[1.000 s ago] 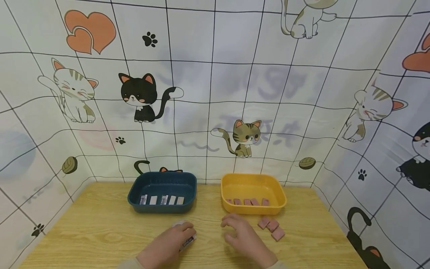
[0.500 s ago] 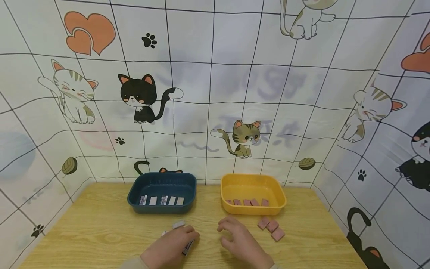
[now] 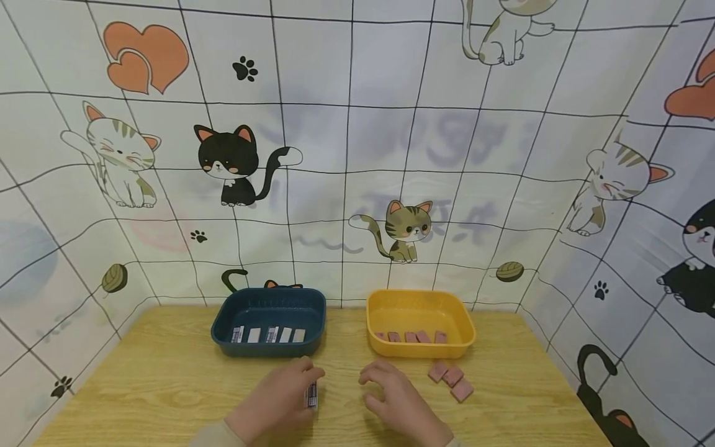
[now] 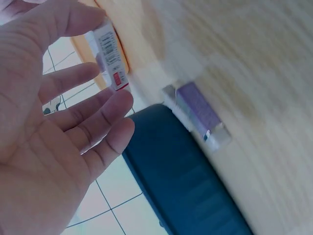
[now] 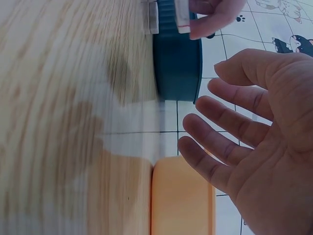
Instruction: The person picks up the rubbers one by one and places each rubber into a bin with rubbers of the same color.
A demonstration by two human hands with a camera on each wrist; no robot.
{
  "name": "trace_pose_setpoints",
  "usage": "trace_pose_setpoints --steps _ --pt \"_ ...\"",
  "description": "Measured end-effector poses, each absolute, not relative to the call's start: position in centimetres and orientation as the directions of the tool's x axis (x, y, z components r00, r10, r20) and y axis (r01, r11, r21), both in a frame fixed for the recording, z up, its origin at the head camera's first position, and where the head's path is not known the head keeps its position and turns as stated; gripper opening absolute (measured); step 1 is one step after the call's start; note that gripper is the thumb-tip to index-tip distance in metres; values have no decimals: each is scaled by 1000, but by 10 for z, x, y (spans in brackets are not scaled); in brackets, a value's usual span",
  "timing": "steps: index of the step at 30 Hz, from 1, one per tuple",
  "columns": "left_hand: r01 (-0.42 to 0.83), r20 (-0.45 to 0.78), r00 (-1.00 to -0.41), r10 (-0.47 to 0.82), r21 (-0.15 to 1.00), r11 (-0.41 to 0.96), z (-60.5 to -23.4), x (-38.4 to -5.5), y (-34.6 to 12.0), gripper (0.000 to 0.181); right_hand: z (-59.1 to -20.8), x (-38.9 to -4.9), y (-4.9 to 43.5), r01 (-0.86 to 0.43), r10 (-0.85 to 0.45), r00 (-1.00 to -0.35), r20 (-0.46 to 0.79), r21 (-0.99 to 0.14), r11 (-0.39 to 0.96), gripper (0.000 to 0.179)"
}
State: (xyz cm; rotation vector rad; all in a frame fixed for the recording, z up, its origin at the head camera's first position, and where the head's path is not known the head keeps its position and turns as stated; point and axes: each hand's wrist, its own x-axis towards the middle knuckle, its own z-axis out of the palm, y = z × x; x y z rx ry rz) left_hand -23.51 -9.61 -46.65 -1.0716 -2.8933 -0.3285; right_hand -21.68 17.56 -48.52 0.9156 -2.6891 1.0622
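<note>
My left hand pinches a small white eraser between thumb and fingers. Its sleeve carries a barcode, which also shows in the head view below the fingertips. Two more erasers lie on the table beside the dark blue basket; one has a purple sleeve. In the head view the left hand covers them. My right hand hovers over the table in front of the yellow basket, fingers loosely bent and holding nothing. Several pink blocks lie to its right.
The dark blue basket at the back left holds several white erasers in a row. Several pink pieces lie inside the yellow basket. Behind the wooden table hangs a white cat-print cloth, also closing in both sides.
My left hand has shifted slightly forward, and the eraser in it has turned more upright. Two erasers seen past that hand half a second ago are now hidden behind it. The right hand barely moved.
</note>
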Motion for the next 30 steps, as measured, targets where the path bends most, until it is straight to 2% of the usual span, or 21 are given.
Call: trace_pose_setpoints --steps 7,16,30 --pt "702 287 -698 656 96 705 -456 -247 -104 48 -483 -217 172 -584 -497 -805 323 -580 568 13" --pt "707 343 -679 649 68 704 -442 -272 -114 45 -484 -216 172 -582 -499 -804 322 -595 554 13" --pt "652 284 -744 605 109 751 -429 -313 -110 49 -482 -224 170 -570 -502 -813 295 -580 582 13"
